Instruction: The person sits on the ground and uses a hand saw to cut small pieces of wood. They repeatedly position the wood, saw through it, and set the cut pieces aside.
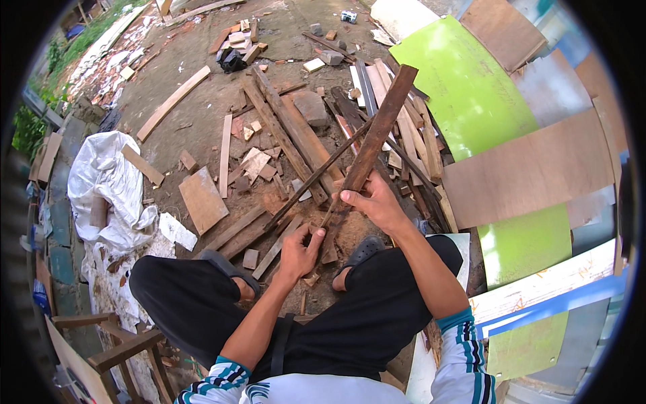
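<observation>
The right hand [381, 207] has fingers hidden behind a dark plank [383, 128], the shirt [323, 389] and a wooden frame [128, 350] at lower left are cut off at the bottom, and a distant object [348, 17] is too small to identify.

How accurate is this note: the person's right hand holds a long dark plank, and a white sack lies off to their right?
The side is wrong: the head view shows the white sack off to the person's left. The right hand does hold a long dark plank.
</observation>
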The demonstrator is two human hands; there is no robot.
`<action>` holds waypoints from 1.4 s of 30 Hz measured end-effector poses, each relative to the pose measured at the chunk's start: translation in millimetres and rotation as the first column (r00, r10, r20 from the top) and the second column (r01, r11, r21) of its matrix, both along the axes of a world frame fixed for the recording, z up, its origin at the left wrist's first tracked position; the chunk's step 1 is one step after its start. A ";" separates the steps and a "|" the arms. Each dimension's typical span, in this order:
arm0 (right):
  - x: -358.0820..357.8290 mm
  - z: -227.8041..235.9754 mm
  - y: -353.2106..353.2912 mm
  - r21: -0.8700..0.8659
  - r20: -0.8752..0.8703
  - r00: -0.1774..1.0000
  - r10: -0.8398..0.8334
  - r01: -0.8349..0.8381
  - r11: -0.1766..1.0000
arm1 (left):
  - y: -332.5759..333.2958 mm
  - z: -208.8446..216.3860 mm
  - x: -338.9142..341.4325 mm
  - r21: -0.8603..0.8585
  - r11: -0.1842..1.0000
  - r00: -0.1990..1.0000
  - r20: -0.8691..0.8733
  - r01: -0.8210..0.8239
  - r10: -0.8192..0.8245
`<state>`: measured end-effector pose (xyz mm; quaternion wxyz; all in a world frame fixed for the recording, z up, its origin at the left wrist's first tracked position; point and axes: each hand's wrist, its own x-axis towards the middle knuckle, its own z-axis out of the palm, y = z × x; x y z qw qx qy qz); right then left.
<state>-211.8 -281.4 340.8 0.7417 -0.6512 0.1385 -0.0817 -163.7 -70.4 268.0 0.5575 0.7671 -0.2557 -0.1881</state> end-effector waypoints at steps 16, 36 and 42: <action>7.0 -33.1 -27.7 -0.186 -0.179 0.900 -0.396 0.364 0.912 | 26.5 -158.2 55.2 0.263 0.924 0.832 -0.414 -0.278 0.369; 18.4 -51.8 -24.8 -0.865 -0.105 0.980 -0.171 -0.005 0.502 | 128.6 -268.7 59.6 0.872 0.399 0.958 -0.266 0.285 -0.103; 28.7 -61.3 -26.7 -0.997 0.029 0.999 0.020 0.028 0.076 | 128.5 -276.4 62.2 0.856 0.419 0.952 -0.289 0.303 -0.099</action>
